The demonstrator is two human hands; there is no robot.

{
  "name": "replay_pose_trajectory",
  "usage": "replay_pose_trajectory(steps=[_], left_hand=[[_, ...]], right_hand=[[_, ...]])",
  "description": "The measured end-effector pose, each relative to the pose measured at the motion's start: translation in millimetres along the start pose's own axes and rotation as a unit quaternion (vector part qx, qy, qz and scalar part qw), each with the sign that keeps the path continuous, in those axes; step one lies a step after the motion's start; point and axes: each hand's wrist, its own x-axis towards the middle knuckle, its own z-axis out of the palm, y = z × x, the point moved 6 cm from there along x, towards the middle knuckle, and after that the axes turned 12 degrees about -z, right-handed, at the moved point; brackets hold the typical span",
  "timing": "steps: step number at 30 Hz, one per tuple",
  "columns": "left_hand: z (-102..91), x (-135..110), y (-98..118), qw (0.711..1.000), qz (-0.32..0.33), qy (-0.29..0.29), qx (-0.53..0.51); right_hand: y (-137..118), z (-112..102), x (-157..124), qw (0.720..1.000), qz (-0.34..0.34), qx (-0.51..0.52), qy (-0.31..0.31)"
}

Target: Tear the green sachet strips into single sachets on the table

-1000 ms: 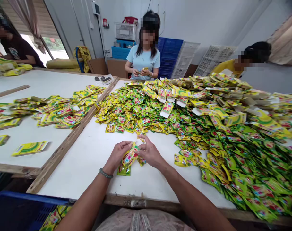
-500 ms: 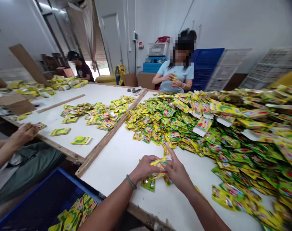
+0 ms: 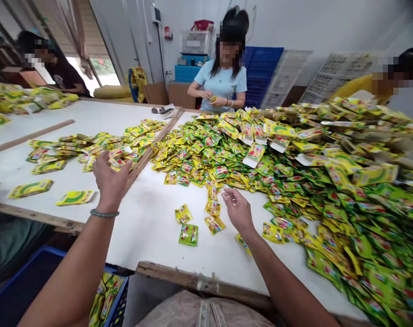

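My left hand is open, fingers spread, over the wooden divider strip beside a pile of small yellow boxes. Nothing shows in its grasp. On the other side of the strip, my right hand hovers above the white table, fingers loosely bent and apart, with no item visible in them. Just left of it lie a few yellow sachets in a line, and a green sachet rests nearer to me. Behind and right spreads a large heap of green and yellow sachets.
Open-ended yellow boxes top the heap at the right. Two loose boxes lie left of the divider, one a yellow box. Below the table edge stands a blue crate with packed boxes. Co-workers sit across, including a person in light blue.
My hands have parted, and the small yellow box they held together has left them. The left hand moved left toward the box pile; the right stayed near the sachets. The view shifted rightward.
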Motion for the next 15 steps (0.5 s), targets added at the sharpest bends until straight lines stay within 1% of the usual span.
replay_pose_trajectory(steps=[1, 2, 3, 4, 5, 6, 7, 9, 10, 13, 15], left_hand=[[2.7, -6, 2, 0.998, 0.014, -0.015, 0.055], [11.7, -18, 1, 0.991, 0.022, -0.063, 0.112], [26.5, -35, -3, 0.976, 0.022, -0.148, 0.161], [41.9, -56, -9, 0.951, 0.024, -0.227, 0.206], [55.6, -77, -17, 0.927, 0.023, -0.283, 0.246], [66.8, -94, -25, 0.909, 0.02, -0.311, 0.278], [76.2, -106, -33, 0.898, 0.016, -0.317, 0.305], [92.1, -120, -46, 0.885, 0.018, -0.309, 0.347], [99.2, -123, -51, 0.879, 0.023, -0.309, 0.362], [116.8, -127, -58, 0.861, 0.046, -0.347, 0.368], [121.8, -127, -60, 0.866, 0.042, -0.362, 0.342]], right_hand=[[3, 3, 2, 1.0, -0.005, -0.001, -0.01], [5, 7, 4, 1.0, -0.012, -0.003, -0.025], [6, 12, 6, 0.999, -0.022, -0.011, -0.042], [7, 17, 9, 0.998, -0.03, -0.024, -0.058], [7, 21, 12, 0.996, -0.036, -0.043, -0.069], [7, 24, 15, 0.994, -0.041, -0.063, -0.078], [6, 27, 16, 0.992, -0.046, -0.078, -0.088], [1, 35, 15, 0.987, -0.062, -0.087, -0.122], [-2, 40, 11, 0.983, -0.072, -0.083, -0.144], [-15, 62, -11, 0.967, -0.093, -0.078, -0.224], [-22, 77, -30, 0.954, -0.094, -0.098, -0.268]])
